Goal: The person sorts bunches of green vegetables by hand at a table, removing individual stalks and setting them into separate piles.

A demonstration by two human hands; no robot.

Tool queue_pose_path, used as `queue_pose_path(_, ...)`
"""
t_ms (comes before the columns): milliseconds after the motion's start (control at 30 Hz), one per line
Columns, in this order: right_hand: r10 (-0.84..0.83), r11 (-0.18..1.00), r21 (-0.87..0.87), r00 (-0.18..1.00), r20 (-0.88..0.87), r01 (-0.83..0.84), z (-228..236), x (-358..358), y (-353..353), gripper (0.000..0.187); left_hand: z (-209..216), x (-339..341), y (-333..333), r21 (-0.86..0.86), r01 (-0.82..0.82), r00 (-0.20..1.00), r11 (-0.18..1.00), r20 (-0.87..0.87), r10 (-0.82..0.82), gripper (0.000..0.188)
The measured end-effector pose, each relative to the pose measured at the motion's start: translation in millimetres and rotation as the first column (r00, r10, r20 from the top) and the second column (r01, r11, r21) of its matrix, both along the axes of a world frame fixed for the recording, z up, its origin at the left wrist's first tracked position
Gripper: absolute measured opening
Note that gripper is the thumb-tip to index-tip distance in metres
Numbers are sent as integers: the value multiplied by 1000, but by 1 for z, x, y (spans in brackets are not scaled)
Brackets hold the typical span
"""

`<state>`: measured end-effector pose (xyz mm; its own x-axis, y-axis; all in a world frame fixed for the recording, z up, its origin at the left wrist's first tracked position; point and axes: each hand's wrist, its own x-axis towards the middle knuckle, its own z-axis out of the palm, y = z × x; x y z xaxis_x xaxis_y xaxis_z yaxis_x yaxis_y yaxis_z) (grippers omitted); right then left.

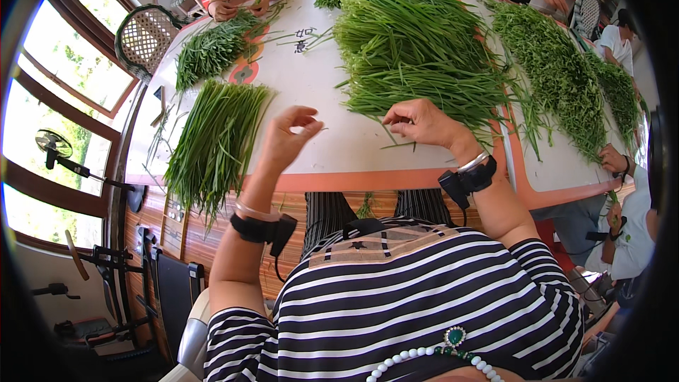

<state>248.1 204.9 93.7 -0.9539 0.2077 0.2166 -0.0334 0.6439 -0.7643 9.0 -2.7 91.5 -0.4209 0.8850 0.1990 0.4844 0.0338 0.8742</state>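
My left hand (290, 136) is raised over the table's near side, thumb and fingertips drawn together, with a tiny dark bit at their tips. My right hand (424, 124) hovers by the near edge of a big heap of chives (424, 42), its fingers curled into a pinch. What either pinch holds is too small to make out. Left of my left hand lies a neat bundle of chives (218, 134), its leaf ends hanging over the front edge. A few loose blades lie beneath my right hand.
The white table (318, 155) has an orange border. Another person's hands (244, 7) work by a smaller green pile (212, 49) at far left. More greens (552, 71) cover an adjoining table on the right, where other people sit. A woven chair (145, 39) stands at the left.
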Motion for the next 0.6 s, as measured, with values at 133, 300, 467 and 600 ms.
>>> queue_pose_path(133, -266, 962, -52, 964, 26, 267, 23, 29, 7, 12, -18, 65, -10, -18, -17, 995, 1000, 102, 19, 20)
queue_pose_path(300, -483, 815, 249, 851, -203, 522, 22, 30, 23, 12, -21, 92, -2, 2, 11, 996, 1000, 87, -11, 17)
queue_pose_path(467, -588, 589, 522, 770, -246, 617, -7, 16, 38, 17, -28, 101, 10, 26, 108, 989, 994, 100, -110, 16)
queue_pose_path(600, -528, 692, 470, 828, -189, 548, 5, 8, 23, 12, -33, 101, 12, 57, 52, 997, 997, 60, -55, 14)
